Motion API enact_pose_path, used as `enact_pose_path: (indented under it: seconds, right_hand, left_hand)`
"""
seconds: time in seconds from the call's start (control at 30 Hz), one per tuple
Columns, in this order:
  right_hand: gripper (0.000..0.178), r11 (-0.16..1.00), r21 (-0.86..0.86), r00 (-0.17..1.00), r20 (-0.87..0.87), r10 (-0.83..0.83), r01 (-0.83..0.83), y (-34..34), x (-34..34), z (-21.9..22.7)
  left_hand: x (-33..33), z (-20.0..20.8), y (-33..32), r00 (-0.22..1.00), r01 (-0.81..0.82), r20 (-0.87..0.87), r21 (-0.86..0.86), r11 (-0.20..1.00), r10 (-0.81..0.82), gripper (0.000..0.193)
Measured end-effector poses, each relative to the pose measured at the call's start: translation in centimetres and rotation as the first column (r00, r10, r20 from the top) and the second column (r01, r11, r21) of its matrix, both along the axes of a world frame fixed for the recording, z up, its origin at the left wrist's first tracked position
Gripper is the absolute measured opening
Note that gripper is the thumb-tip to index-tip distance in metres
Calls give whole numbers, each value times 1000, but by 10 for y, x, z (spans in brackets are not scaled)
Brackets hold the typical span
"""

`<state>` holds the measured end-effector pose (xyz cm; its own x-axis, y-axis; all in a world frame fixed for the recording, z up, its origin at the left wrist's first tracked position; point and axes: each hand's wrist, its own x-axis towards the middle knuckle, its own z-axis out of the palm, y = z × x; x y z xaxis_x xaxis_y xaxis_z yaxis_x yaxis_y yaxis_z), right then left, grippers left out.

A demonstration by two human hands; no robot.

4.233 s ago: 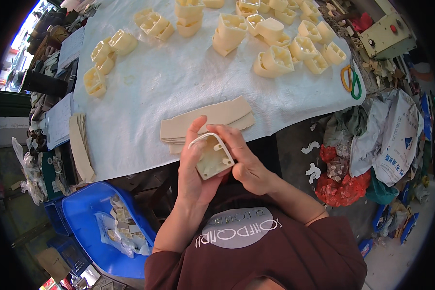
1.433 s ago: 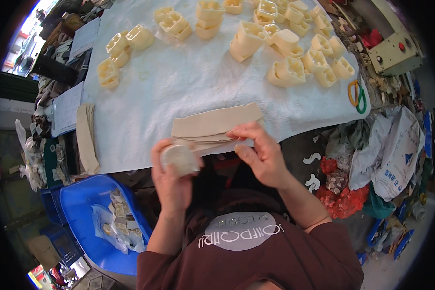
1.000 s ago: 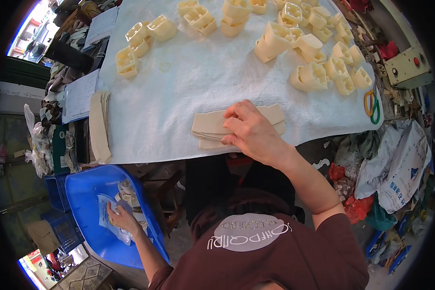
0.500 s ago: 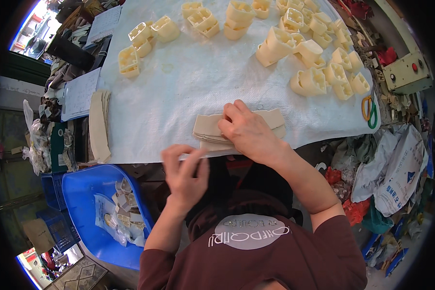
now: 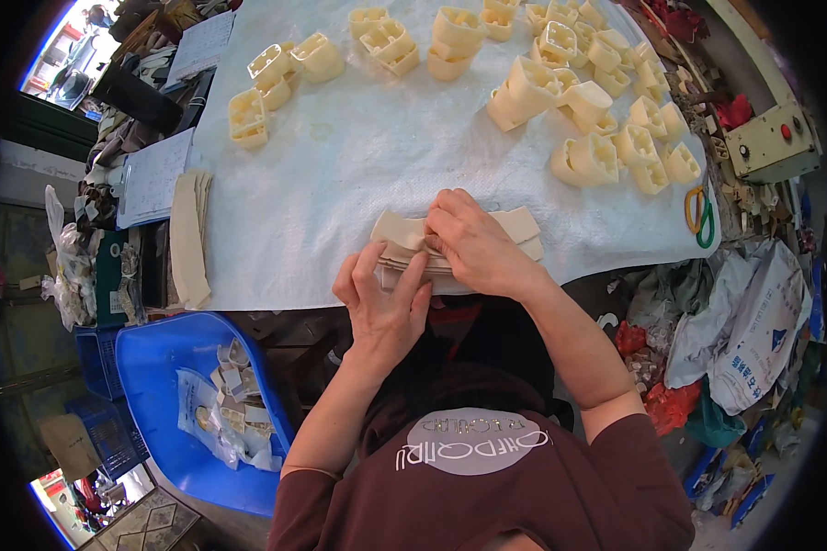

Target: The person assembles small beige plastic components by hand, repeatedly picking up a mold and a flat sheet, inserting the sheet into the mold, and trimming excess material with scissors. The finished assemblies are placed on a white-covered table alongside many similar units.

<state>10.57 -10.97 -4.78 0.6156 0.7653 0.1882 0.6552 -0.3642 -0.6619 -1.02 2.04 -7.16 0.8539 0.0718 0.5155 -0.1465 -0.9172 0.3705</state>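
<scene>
Pinching the buckled top strip (image 5: 395,230), the right hand (image 5: 476,243) has a closed grip; the left hand (image 5: 383,312) touches the near edge, its grip unclear. The stacked beige strips (image 5: 530,246) lie by the front of the white-covered tabletop (image 5: 294,211). Half a second ago the top strip lay flatter, the left hand apart. The strips look thin and matte; beyond, cream shells (image 5: 583,158) are glossy, hollow and rounded.

Strips (image 5: 516,223) mid-dial are plain beige. Surface (image 5: 312,202) is white. Moulded parts (image 5: 526,89), 11 to 2 o'clock: cream. Scissor handles (image 5: 710,225), 3 o'clock: one loop yellow-orange, one green. Tub (image 5: 193,473), 8 o'clock: solid blue. Shirt (image 5: 524,500), 6 o'clock: maroon, grey oval print (image 5: 473,466), white lettering.
</scene>
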Motion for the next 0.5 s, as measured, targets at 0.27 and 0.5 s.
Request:
enact_pose_path:
  seconds: [0.27, 0.5]
  right_hand:
    - [14, 234, 433, 450, -893, -19, 870, -41, 13, 20]
    - [41, 14, 679, 673, -731, 112, 734, -159, 25, 52]
  left_hand:
    - [2, -1, 0, 994, 102, -43, 119, 988, -97, 46]
    - [9, 12, 11, 970, 231, -71, -52, 972, -234, 51]
